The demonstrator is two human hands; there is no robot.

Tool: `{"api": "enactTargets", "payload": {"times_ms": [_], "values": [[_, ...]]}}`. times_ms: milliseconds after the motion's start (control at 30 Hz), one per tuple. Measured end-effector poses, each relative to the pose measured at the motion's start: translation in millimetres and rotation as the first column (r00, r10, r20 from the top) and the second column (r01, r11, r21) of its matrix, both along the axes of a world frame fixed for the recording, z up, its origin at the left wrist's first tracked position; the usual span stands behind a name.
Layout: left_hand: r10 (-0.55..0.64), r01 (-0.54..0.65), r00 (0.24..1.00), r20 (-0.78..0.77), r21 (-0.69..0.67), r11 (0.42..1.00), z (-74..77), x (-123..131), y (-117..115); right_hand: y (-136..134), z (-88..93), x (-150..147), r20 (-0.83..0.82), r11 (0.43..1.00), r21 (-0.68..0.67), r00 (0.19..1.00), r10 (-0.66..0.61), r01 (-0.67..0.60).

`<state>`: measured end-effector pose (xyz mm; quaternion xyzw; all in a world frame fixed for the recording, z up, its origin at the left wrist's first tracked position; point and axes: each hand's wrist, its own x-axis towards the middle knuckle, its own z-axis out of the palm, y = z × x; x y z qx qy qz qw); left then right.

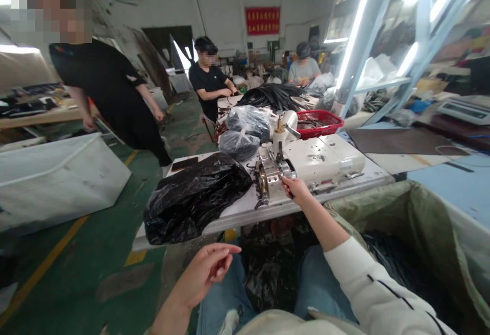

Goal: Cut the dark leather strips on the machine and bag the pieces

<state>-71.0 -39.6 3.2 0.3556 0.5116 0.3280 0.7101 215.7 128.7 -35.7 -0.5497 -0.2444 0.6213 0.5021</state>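
White machine (pixel 321 159) on tabletop (pixel 245 215), center of frame, w/ metal head (pixel 271 179) at its near left end. R hand (pixel 294 189) reaches from lower right, white sleeve (pixel 367 279) on forearm, fingers (pixel 286 184) curled against metal head; can't tell if clamped on a part or just touching. L hand (pixel 209 268) is lower left, off the machine, over the person's knee, fingers apart & loosely curved, holding nothing.

Machine looks heavy & stiff, likely cast body, not a thing to lift one-handed; small metal parts at head look like the spots for fingers, oily/slick possibly. Flat white casing gives little to grip.

Big black plastic bag (pixel 191 199) sits left of machine, soft & slippery-looking, just beside the head. Clear bag of dark stuff (pixel 245 130) behind it, red basket (pixel 317 123) behind machine, phone (pixel 184 164) on tabletop's far left. Pile of black strips (pixel 271 96) farther back. Green-lined bin (pixel 406 212) lower right, dark strips inside. Co-workers: one standing upper left (pixel 103 85), one in black (pixel 209 77) & one in grey (pixel 303 67) at the far end.
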Motion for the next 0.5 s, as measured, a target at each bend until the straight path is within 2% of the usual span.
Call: {"api": "enactTargets", "payload": {"times_ms": [133,333,500], "values": [[0.057,-0.057,0.998,-0.038,-0.010,0.998,-6.8,-5,-1,26,4.6,3,-0.010,1.000,-0.027,1.000,-0.001,0.000],[0.074,-0.074,0.997,-0.034,-0.015,0.997,-8.9,-8,1,35,4.6,-5,-0.004,0.995,-0.036,0.996,-0.092,0.092],[0.087,-0.087,0.995,-0.048,0.007,0.996,-8.1,-7,2,37,9.1,-3,0.053,0.966,0.088,0.968,-0.247,0.242]]}}
